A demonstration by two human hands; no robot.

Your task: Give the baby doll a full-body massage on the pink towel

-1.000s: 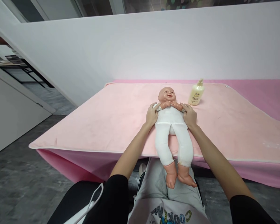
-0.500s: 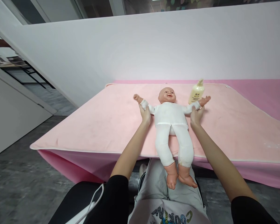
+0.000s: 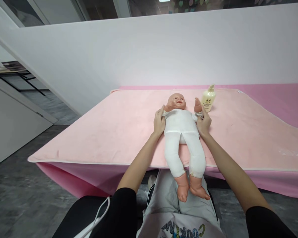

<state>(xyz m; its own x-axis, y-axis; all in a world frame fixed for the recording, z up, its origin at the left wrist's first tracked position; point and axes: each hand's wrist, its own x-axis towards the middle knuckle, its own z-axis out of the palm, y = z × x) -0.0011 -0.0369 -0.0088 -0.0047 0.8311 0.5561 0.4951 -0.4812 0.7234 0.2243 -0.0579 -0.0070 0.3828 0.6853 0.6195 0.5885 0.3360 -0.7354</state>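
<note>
A baby doll (image 3: 181, 124) with a white cloth body lies on its back on the pink blanket (image 3: 109, 132), its feet reaching past the front edge above my lap. My left hand (image 3: 159, 121) is closed round the doll's arm on the left, which is folded up beside its chin. Gripped in my right hand (image 3: 204, 123) is the doll's other arm, bent so that its small hand points upward. Just behind that small hand stands a pale yellow pump bottle (image 3: 208, 98) with a printed label.
A white wall (image 3: 164, 53) rises behind the table. Pink cloth (image 3: 275, 99) shows under the blanket at the right and hangs at the front. A white cable (image 3: 99, 215) lies by my left sleeve, over a black seat (image 3: 69, 215).
Both doll arms, spread wide before, are now folded inward toward its head and chest. My two hands have moved closer together with them. The bottle stays standing.
</note>
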